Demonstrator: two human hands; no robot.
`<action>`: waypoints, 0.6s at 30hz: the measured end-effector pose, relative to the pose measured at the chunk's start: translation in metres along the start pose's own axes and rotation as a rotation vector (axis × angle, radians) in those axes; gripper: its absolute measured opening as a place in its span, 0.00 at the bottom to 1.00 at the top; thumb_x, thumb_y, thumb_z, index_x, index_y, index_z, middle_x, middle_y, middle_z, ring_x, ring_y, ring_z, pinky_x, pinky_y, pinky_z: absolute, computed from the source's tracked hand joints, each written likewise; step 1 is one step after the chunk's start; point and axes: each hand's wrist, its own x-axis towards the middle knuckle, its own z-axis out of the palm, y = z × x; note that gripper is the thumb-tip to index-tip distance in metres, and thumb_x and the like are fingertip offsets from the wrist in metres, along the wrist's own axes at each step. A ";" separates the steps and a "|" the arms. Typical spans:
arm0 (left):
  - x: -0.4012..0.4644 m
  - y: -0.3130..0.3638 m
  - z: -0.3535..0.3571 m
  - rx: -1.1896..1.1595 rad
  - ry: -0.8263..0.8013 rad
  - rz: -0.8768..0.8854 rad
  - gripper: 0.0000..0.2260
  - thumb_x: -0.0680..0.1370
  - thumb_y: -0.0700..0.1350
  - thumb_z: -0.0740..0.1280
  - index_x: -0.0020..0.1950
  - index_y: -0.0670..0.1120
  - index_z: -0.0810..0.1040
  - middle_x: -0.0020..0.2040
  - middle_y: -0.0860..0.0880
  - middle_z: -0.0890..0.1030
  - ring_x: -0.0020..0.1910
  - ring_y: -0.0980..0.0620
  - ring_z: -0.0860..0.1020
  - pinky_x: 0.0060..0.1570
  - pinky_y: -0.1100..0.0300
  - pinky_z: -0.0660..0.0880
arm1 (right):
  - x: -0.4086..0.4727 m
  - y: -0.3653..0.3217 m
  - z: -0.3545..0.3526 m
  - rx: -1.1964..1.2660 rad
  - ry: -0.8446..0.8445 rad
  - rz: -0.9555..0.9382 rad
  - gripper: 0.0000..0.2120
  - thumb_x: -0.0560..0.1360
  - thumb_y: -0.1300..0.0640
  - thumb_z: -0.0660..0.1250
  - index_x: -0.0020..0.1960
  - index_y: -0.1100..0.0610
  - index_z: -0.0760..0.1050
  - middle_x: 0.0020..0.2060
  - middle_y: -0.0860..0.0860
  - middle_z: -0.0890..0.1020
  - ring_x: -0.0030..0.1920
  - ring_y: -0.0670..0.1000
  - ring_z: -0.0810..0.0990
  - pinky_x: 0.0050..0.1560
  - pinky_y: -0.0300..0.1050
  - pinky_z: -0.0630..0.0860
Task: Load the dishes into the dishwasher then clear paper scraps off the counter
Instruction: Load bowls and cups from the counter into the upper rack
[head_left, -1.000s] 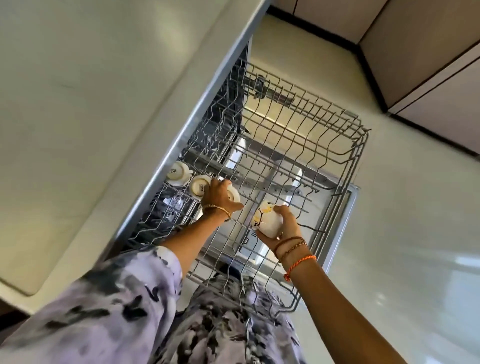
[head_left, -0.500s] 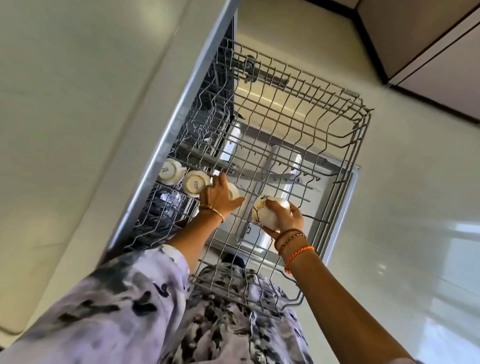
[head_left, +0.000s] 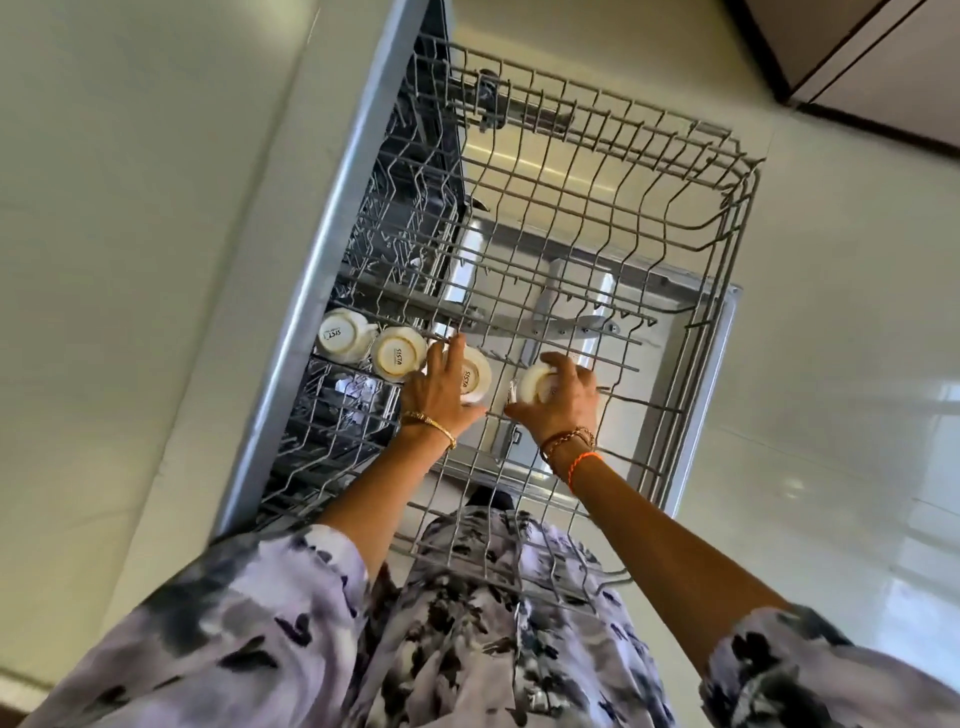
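Dishes, four small white ceramic cups, line the near-left row of the pulled-out grey wire upper rack (head_left: 582, 171) of the dishwasher as a person in a mottled lilac-and-black top loads it from above. Two upturned white cups with printed bases, the first cup (head_left: 340, 335) and the second cup (head_left: 399, 354), sit side by side nearest the pale tabletop (head_left: 130, 208), bottoms facing up. The left hand (head_left: 439, 387) rests on the third white cup (head_left: 474, 379), fingers spread over its left side and thumb reaching toward its near edge; whether it grips or merely steadies the cup cannot be told. The right hand (head_left: 569, 397) curls around the fourth white cup (head_left: 535, 383), which lies tilted, its round end turned left toward the row. That cup stands just right of the third, with a narrow gap of wire between them, so the open slot lies directly under the right hand, and the row runs left to right across the rack. Judging from this layout, the coming move is a short downward seating of the fourth cup by the right hand, the nearer of the two. Any paper scraps on the tabletop are not visible.
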 end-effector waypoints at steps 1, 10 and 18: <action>-0.002 -0.002 -0.002 0.005 -0.004 -0.001 0.39 0.72 0.54 0.69 0.75 0.47 0.50 0.72 0.43 0.59 0.58 0.40 0.74 0.50 0.52 0.75 | 0.001 0.001 0.004 -0.041 -0.011 -0.034 0.34 0.62 0.58 0.78 0.65 0.52 0.68 0.63 0.56 0.66 0.63 0.57 0.66 0.58 0.46 0.70; -0.006 -0.007 0.002 -0.130 0.029 0.000 0.35 0.72 0.48 0.71 0.74 0.51 0.56 0.68 0.42 0.64 0.57 0.39 0.75 0.41 0.53 0.75 | 0.011 0.003 0.032 -0.216 0.038 0.013 0.45 0.65 0.52 0.77 0.72 0.57 0.53 0.65 0.57 0.64 0.64 0.57 0.64 0.67 0.47 0.63; -0.005 -0.010 0.006 -0.102 0.038 0.009 0.36 0.72 0.50 0.71 0.74 0.52 0.56 0.67 0.43 0.64 0.57 0.39 0.74 0.39 0.49 0.76 | 0.013 0.014 0.040 -0.310 0.036 -0.070 0.46 0.65 0.45 0.74 0.73 0.58 0.53 0.65 0.58 0.62 0.65 0.57 0.63 0.68 0.49 0.63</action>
